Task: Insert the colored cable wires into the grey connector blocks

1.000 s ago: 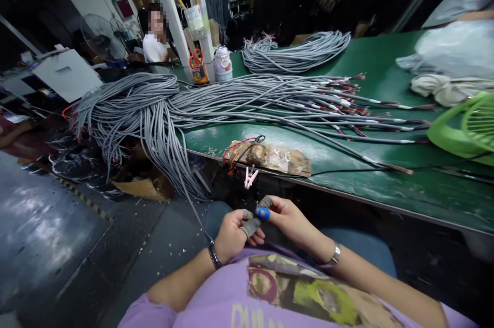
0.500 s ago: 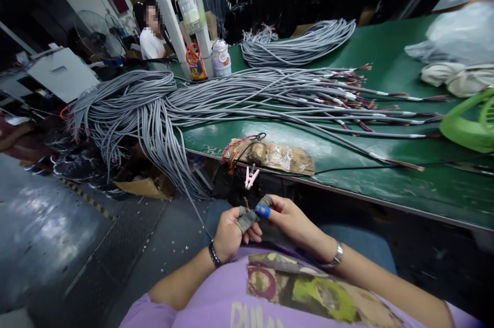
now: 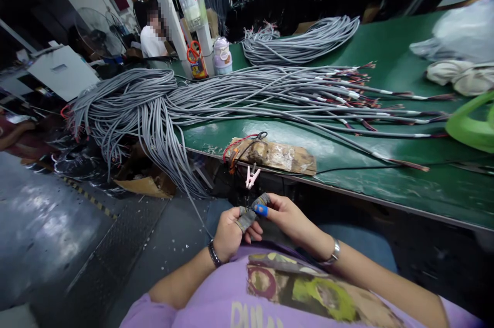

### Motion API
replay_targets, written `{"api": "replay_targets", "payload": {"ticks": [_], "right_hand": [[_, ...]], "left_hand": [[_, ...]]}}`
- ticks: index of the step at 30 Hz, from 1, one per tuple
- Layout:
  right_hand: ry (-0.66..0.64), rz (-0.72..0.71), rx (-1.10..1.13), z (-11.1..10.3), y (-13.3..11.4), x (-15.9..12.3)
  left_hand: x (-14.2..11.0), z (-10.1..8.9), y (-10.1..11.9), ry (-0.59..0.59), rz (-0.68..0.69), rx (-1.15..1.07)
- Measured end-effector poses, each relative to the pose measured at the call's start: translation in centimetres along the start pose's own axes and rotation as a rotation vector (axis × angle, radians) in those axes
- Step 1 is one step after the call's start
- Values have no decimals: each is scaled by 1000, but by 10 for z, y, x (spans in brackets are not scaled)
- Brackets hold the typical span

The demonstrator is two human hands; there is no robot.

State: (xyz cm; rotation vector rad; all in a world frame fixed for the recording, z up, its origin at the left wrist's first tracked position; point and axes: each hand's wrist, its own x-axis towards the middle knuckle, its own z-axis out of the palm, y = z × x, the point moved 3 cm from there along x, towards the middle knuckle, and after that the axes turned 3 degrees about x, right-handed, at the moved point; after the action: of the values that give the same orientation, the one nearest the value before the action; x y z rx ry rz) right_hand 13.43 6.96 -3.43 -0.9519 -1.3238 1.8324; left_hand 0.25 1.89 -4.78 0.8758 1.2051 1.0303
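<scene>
My left hand [image 3: 230,233] and my right hand [image 3: 287,217] meet over my lap, just below the edge of the green table [image 3: 386,184]. Both pinch the end of a thin grey cable [image 3: 196,212] that runs down from the table's left side. Grey finger cots cover my left fingertips, and a blue one [image 3: 261,210] sits on a right finger. A pink clip [image 3: 251,176] hangs from the table edge right above my hands, under a taped brown block [image 3: 276,156] with red and black wires.
A large bundle of grey cables [image 3: 239,96] with stripped coloured ends lies across the table and spills off its left end. A second coil [image 3: 297,45] lies further back. A green fan [image 3: 473,125], white cloths [image 3: 455,55], scissors [image 3: 194,55] and another person [image 3: 152,35] are around.
My hands have stayed pinched together on the cable end, shifting only slightly. The view has drifted a little to the left.
</scene>
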Motion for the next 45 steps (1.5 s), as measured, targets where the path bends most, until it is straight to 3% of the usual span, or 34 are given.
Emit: {"api": "replay_targets", "payload": {"ticks": [11,18,21,25,32,37,41,45], "right_hand": [[43,-10,-30,-2,-3,2],[171,32,77,-18,-4,4],[112,76,224,-19,-4,14],[7,127,358,-12,-7,34],[-81,25,453,3,-12,52],[-16,41,648,10,-10,51],[88,46,633,12,-11,52],[82,62,624,11,-9,52]], "left_hand": [[-1,-2,1,54,17,-81],[-4,-13,13,140,25,-170],[-5,-15,20,93,13,-222],[-1,-9,24,-72,-59,-318],[14,-2,24,-247,-122,-448],[22,-4,21,-251,-136,-470],[24,-3,17,-226,-177,-422],[24,-1,15,-233,-205,-399]]}}
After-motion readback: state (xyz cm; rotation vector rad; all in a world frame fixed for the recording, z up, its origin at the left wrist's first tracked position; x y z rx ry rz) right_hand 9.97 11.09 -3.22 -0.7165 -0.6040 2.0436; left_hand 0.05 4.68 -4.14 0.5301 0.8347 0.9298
